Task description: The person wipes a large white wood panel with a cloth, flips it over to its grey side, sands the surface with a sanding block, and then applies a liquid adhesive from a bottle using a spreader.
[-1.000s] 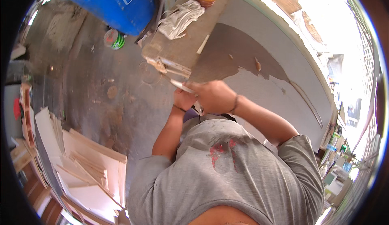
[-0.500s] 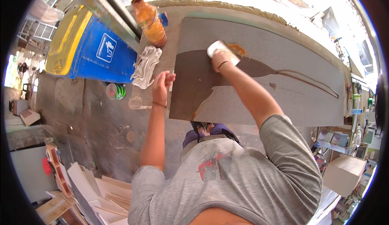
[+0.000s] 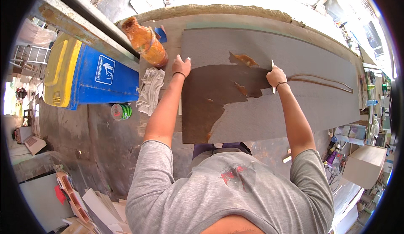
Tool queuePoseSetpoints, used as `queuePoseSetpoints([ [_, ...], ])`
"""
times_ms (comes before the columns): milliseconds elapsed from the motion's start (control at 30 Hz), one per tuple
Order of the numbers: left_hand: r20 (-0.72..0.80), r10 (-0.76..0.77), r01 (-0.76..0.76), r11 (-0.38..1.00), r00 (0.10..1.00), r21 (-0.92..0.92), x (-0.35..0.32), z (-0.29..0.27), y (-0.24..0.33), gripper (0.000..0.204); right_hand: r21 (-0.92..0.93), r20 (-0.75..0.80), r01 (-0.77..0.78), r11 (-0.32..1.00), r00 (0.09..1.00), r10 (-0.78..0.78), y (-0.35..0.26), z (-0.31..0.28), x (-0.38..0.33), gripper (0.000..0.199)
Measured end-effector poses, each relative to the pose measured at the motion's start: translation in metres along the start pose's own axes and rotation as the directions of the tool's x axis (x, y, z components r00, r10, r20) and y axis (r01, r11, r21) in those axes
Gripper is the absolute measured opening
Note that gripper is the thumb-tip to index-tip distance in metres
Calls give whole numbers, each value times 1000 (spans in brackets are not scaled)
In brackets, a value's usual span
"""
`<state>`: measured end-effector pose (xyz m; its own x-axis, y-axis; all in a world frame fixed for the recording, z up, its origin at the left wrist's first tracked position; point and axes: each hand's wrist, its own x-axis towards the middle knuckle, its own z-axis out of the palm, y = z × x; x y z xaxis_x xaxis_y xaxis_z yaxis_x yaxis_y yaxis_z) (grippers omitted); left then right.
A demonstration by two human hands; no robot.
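Note:
A large grey panel (image 3: 303, 44) lies on the bench, with wet brown liquid (image 3: 202, 86) spread over its left part. In my right hand (image 3: 276, 77) is a thin white spreader (image 3: 272, 64), held upright near the panel's middle at the end of the brown streak. My left hand (image 3: 182, 66) is at the panel's left edge, thumb and finger apart on either side of it; its other fingers are hidden. Amber blobs (image 3: 246, 60) sit on the surface beside the streak. Thin looping brown trails (image 3: 320, 79) run to the right.
Left of the panel are an orange-stained bottle (image 3: 145, 44), a blue scrap (image 3: 160, 34) and a crumpled white cloth (image 3: 150, 90). Beyond them stands a blue bin with a yellow lid (image 3: 63, 74). A green tin (image 3: 121, 112) is on the floor. A cardboard box (image 3: 364, 166) is at right.
My right hand has moved right with the spreader, now turned edge-on, leaving bare patches in the brown liquid. The left hand has moved from above the cloth to the panel's edge. The view has shifted.

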<state>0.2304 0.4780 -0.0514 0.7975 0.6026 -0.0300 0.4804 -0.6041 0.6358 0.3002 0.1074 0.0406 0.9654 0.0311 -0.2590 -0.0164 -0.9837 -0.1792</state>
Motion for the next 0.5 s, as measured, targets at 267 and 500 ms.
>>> queuePoseSetpoints([
  [267,334,179,219,466,926,-857,13,-10,-31,46,146,-28,-1,989,1000,5,-98,27,12,36],
  [500,412,425,393,137,806,-909,-1,-37,-9,49,270,-31,126,955,992,-122,-190,43,37,28],
])
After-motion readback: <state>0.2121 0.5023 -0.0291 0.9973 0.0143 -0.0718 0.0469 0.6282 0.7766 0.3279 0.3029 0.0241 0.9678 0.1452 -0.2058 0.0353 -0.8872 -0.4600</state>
